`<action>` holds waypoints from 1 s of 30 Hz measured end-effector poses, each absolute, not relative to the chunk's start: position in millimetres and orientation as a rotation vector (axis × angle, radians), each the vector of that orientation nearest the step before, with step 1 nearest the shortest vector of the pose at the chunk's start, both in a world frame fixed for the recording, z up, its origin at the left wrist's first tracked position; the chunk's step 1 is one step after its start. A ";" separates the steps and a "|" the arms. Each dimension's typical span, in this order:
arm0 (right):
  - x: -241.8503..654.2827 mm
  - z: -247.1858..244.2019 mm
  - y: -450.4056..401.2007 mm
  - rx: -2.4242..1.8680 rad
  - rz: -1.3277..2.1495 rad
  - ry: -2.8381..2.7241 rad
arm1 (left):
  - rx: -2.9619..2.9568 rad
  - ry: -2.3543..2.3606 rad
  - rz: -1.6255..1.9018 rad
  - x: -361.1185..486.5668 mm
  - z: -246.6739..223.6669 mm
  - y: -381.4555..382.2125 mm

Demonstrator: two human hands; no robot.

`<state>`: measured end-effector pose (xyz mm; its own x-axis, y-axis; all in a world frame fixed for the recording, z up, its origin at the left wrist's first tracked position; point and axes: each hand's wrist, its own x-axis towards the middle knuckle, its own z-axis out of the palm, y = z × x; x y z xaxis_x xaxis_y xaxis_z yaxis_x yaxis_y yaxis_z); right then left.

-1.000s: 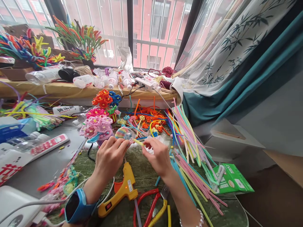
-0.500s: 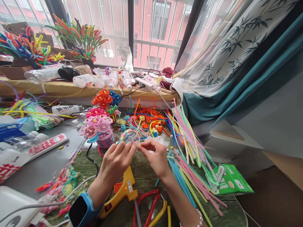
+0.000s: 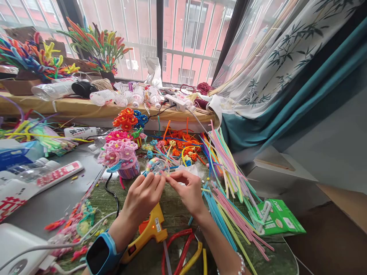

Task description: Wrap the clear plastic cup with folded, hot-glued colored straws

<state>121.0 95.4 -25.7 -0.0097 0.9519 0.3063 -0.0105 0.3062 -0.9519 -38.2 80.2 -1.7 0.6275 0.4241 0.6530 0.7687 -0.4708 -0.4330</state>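
My left hand is closed on the near side of a clear plastic bottle base. Pastel fuzzy pipe cleaner lines part of its rim. My right hand pinches at the rim's right side, its thumb and index finger close to the left fingertips; the exact pinch point is partly hidden. Under my wrists lie a yellow hot glue gun with a small light lit and pliers with red and yellow handles. A pot of pink pipe-cleaner flowers stands left of the bottle base.
Bundles of pastel pipe cleaners spread on the right, beside a green packet. Orange pipe-cleaner pieces lie behind my hands. A black cable and a white power bank-like box are at left. Plastic bottles line the sill.
The view has shifted very slightly. Both hands keep their hold on the bottle base, with only a small movement of the fingers.
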 end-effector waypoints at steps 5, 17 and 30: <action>119.3 -27.7 96.6 -0.952 1.076 -1.293 | -2.136 -0.900 -0.665 -37.9 0.2 78.7; 116.0 -24.9 98.0 -0.889 1.303 -1.087 | -2.171 -0.838 -0.796 -44.3 -14.5 80.2; 134.0 -15.5 101.4 -0.935 0.954 -1.254 | -2.455 -1.265 -1.453 -39.3 8.5 74.0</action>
<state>134.0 101.4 -15.5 0.0694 0.9425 0.3269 -0.0629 0.3311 -0.9415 -39.3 74.0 8.5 0.2378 0.6281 0.7409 0.6476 -0.6710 0.3610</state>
